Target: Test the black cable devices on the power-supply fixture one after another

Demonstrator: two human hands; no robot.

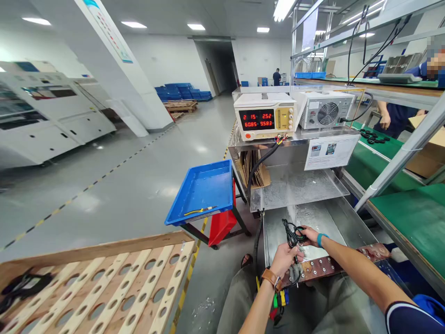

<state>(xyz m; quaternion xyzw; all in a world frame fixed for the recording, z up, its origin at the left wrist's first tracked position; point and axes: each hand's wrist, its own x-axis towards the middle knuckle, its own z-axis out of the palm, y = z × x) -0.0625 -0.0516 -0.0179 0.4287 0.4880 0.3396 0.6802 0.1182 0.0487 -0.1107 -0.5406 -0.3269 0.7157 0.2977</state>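
Observation:
A coiled black cable point(292, 237) hangs over the metal tray point(323, 222) in front of me. My left hand point(285, 260), with a brown strap on its wrist, is closed on the cable near the tray's front edge. The fingers of my right hand point(309, 235) are closed around a round black part point(299, 233) beside the coil; a blue band circles that wrist. Below my hands runs a reddish-brown strip point(321, 268) with several metal studs. Green and yellow pieces point(281, 298) hang under its left end.
A power supply point(264, 118) with red digits stands on the metal stand, beside a grey fan unit point(327, 111). To the left is a blue tray point(208, 185) holding a yellow-handled tool. A wooden rack point(139, 287) with holes is at lower left. Another person's hand point(384, 120) is by the green conveyor.

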